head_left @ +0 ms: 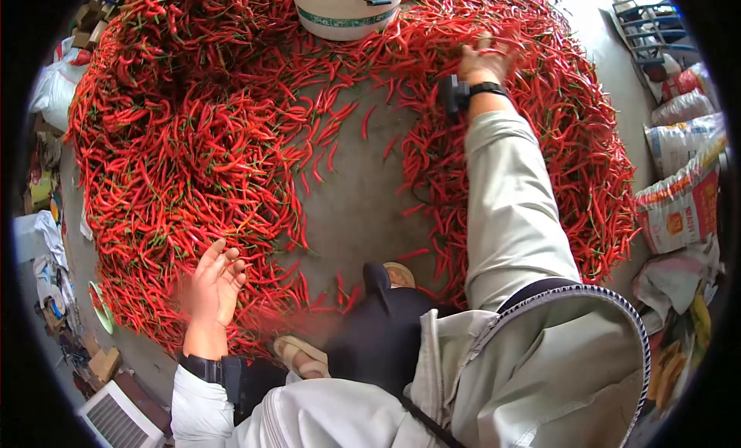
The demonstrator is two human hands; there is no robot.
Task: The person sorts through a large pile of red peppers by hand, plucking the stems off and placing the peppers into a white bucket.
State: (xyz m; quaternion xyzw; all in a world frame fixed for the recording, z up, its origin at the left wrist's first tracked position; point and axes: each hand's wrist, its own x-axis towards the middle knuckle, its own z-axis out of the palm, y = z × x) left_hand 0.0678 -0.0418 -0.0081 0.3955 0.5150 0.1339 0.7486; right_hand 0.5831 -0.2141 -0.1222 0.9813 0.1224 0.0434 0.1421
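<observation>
Peppers (pixel 193 162): red chilies, too many to count, heaped left, right and beyond the grey floor (pixel 355 193), long axes pointing every way.
Bucket (pixel 340 8): one, white, among the far chilies.
Right hand (pixel 488 58): the nearer to the bucket, chilies directly beneath; blurred, its grip cannot be told.
Left hand (pixel 214 286): fingers parted, loosely curled over the left heap, chilies just beyond them.
Sandals (pixel 302 357): two.

Probably a storeroom: sacks (pixel 681 218), heaped chillies (pixel 208 166)
</observation>
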